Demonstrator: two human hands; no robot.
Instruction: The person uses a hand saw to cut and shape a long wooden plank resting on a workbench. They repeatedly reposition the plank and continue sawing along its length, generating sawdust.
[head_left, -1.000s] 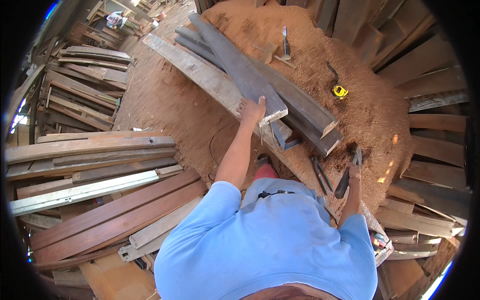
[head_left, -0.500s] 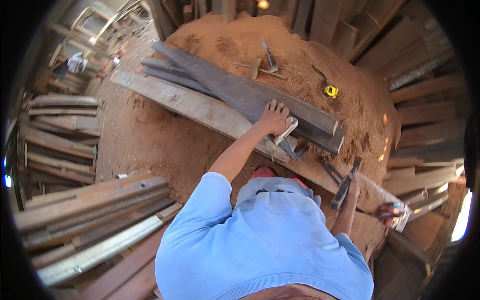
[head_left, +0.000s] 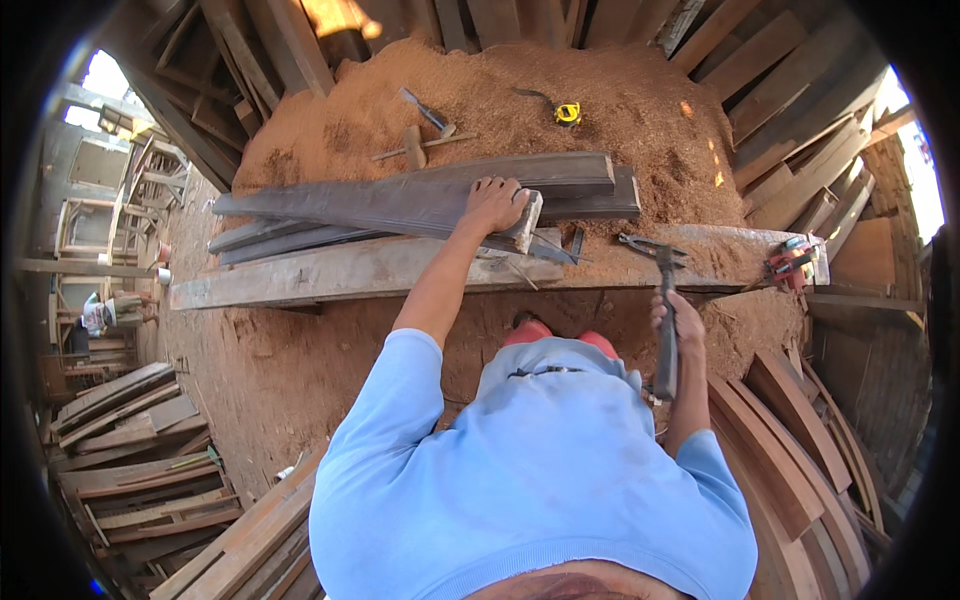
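Note:
My left hand is closed over the near right end of a dark wooden plank, its fingers bent across the top. That plank lies slantwise on other dark boards, with its pale cut end facing right. Beneath them runs a long, worn wooden bench beam. In my right hand, at the right beside the bench edge, is a hammer with a dark handle; its head points away from me. The hammer is apart from the plank. A metal square lies by the plank's end.
Pincers lie on the bench near the hammer, and a red power tool sits at its right end. Beyond, on a sawdust heap, are a yellow tape measure, a wooden marking gauge and a chisel. Stacked timber surrounds the place.
The view has turned, so the bench now runs nearly level across it. My left hand stays on the plank's end. The hammer in my right hand now stands more upright in the picture.

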